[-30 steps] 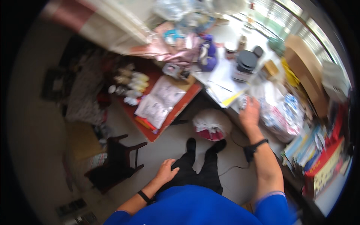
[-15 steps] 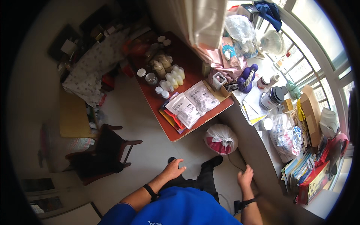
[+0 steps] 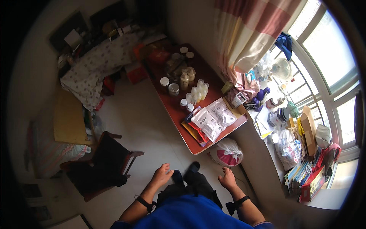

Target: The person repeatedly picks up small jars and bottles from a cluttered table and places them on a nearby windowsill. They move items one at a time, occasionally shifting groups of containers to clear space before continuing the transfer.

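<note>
Blue cloth makes the shirt [image 3: 187,212] of the person I'm watching. In the one view, from the head, the left hand [image 3: 163,174] is empty, its grip slack and fingers apart; the right hand [image 3: 228,178] is likewise open, holding nothing. Nearest the right hand, a round, knotted white plastic bag showing magenta [image 3: 225,152] sits on the pale floor [image 3: 152,126], apart from the fingers. Beyond, two flat white printed packets [image 3: 207,124] lie side by side on the red-brown counter [image 3: 214,84], untouched. With both hands bare, I'd judge no handling under way; what is finished or left doesn't show.
</note>
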A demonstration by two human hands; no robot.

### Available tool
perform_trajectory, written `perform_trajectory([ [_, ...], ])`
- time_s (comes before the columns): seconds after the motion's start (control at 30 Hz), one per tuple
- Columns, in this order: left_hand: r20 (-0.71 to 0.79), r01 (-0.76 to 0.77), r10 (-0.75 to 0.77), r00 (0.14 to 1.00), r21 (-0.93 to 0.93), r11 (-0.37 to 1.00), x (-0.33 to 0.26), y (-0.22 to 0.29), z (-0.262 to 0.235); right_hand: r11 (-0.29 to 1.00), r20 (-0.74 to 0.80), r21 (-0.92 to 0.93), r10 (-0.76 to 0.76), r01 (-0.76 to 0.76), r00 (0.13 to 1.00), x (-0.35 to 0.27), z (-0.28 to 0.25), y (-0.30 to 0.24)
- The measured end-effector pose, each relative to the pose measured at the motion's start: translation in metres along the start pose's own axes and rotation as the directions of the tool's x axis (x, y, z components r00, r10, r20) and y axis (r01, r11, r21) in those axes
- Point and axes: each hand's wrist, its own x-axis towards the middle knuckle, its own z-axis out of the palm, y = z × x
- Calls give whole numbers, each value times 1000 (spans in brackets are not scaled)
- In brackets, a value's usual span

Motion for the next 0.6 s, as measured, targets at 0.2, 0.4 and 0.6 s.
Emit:
perform_trajectory([
  [0.2,46,25,-20,999,-112,993,24,-2,8,999,67,12,-40,39,997,50,18,-56],
  [0.4,79,56,-52,995,-42,998,66,15,-46,995,146,55,-94,87,985,112,23,-119],
  [0.6,-55,36,-42,998,-105,994,135,34,-103,974,64,121,-201,192,978,171,4,-170],
])
